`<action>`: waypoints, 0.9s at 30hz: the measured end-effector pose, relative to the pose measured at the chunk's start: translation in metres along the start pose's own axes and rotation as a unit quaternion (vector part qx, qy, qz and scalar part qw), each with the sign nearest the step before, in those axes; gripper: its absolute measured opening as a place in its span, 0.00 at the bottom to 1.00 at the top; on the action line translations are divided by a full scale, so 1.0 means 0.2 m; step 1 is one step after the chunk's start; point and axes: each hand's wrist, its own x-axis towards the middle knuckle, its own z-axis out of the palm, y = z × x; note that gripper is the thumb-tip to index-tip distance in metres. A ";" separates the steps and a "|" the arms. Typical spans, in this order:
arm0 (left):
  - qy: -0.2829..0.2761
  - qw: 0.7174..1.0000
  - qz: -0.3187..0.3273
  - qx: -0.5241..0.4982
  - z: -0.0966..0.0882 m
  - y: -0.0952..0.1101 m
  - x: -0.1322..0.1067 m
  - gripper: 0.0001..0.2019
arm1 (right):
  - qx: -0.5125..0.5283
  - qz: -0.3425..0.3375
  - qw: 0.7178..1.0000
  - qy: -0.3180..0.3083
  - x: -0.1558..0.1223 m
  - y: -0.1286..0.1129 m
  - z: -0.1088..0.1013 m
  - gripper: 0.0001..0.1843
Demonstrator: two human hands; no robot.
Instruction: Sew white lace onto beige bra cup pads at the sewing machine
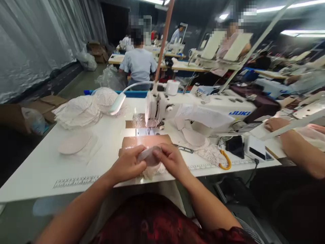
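At the table's front edge, my left hand point(129, 163) and my right hand point(173, 160) are both closed on a small pale fabric piece point(150, 158), pinched between thumbs and fingers. Some lacy cloth hangs below it. Just beyond my hands a brown sheet point(146, 139) lies on the table in front of the needle of a white sewing machine point(188, 110). To the left rests a flat rounded pale pink piece point(75, 142) on thin cloth. A similar rounded piece point(194, 137) lies under the machine arm, beside lace point(210, 153).
Stacks of pale lace pieces point(77, 110) stand at the back left near a lamp point(118, 103). Dark thread snips point(184, 148) and orange-handled scissors point(225, 161) lie right of my hands. A co-worker's arm point(297, 149) reaches in at far right; another person point(139, 62) sits ahead.
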 end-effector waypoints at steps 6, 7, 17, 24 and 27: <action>0.011 0.997 -0.023 -0.076 -0.01 -0.05 -0.01 0.08 | 0.153 0.085 0.984 -0.025 0.02 0.10 -0.02 0.17; 0.025 0.997 -0.019 -0.067 0.00 -0.06 -0.02 0.08 | 0.151 0.088 0.984 -0.033 0.02 0.10 -0.02 0.16; 0.148 0.956 -0.061 0.246 -0.07 -0.21 -0.01 0.08 | -0.169 -0.094 0.964 0.181 -0.06 -0.04 -0.05 0.01; -0.184 0.915 -0.069 -0.352 -0.02 -0.09 -0.16 0.22 | -0.029 0.042 0.998 0.039 -0.05 0.07 -0.01 0.09; -0.230 0.873 -0.022 -0.429 0.01 -0.04 -0.20 0.33 | 0.138 0.104 0.983 -0.066 -0.06 0.13 0.03 0.15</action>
